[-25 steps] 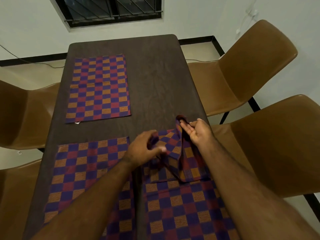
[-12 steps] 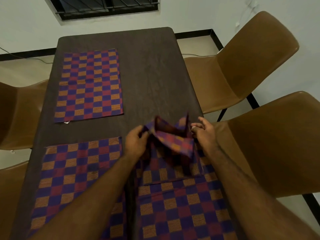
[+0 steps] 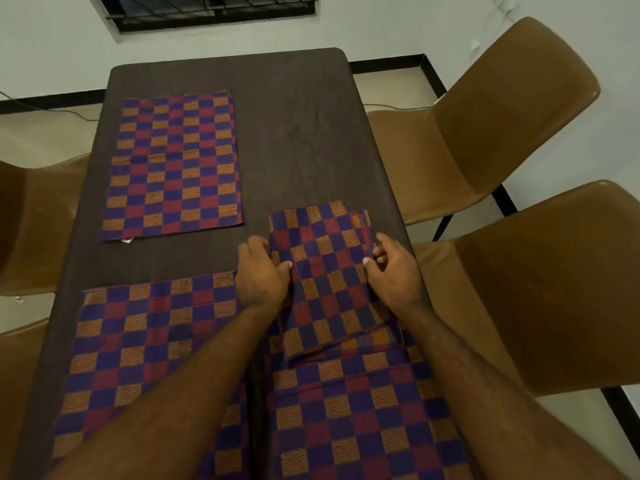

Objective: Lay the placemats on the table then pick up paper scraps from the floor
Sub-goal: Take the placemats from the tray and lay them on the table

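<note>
A dark wooden table (image 3: 304,126) carries checked purple, red and orange placemats. One placemat (image 3: 173,164) lies flat at the far left, another (image 3: 145,348) at the near left, a third (image 3: 349,420) at the near right. A fourth placemat (image 3: 325,278) is spread partly over the near right one and partly on bare table. My left hand (image 3: 261,275) grips its left edge and my right hand (image 3: 393,268) pinches its right edge. No paper scraps show on the visible floor.
Two brown chairs (image 3: 485,126) (image 3: 540,289) stand along the table's right side, and two more (image 3: 31,220) (image 3: 14,375) along the left. A white wall with a barred window (image 3: 214,8) is behind the table. A cable (image 3: 52,110) runs along the floor.
The fourth placemat was folded and held up between my hands; it is now opened out and lowered flat, its far end reaching further up the table.
</note>
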